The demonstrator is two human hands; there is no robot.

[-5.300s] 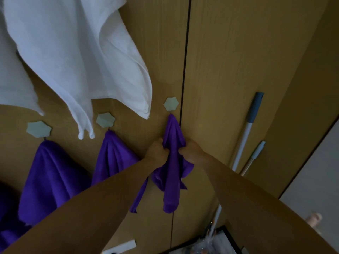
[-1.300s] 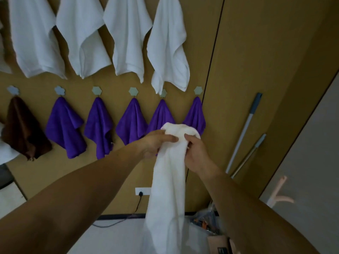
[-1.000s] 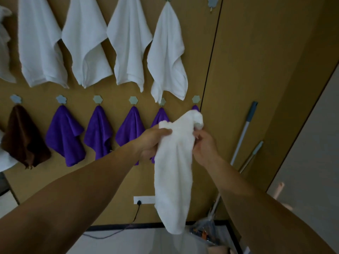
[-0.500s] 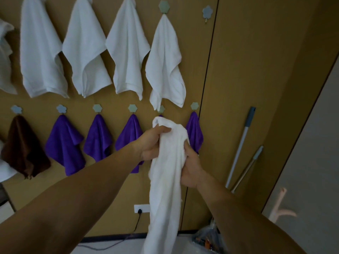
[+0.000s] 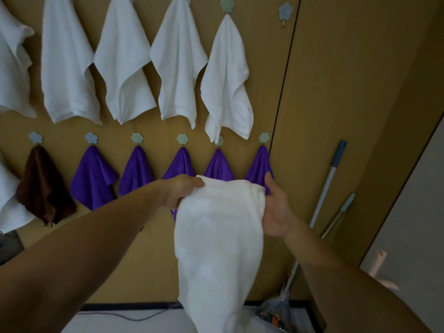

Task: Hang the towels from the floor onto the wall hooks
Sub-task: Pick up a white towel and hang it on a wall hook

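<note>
Since half a second ago I have drawn my hands apart, and the white towel (image 5: 216, 236) is now spread between them.
My left hand (image 5: 180, 192) grips its upper left corner. My right hand (image 5: 276, 210) holds the upper right edge, thumb raised, fingers tucked behind the cloth. It hangs from both, in front of the purple towels (image 5: 93, 176) on the lower hooks. Above are the hung white towels (image 5: 225, 80), with a bare hook (image 5: 285, 11) at their right end.
</note>
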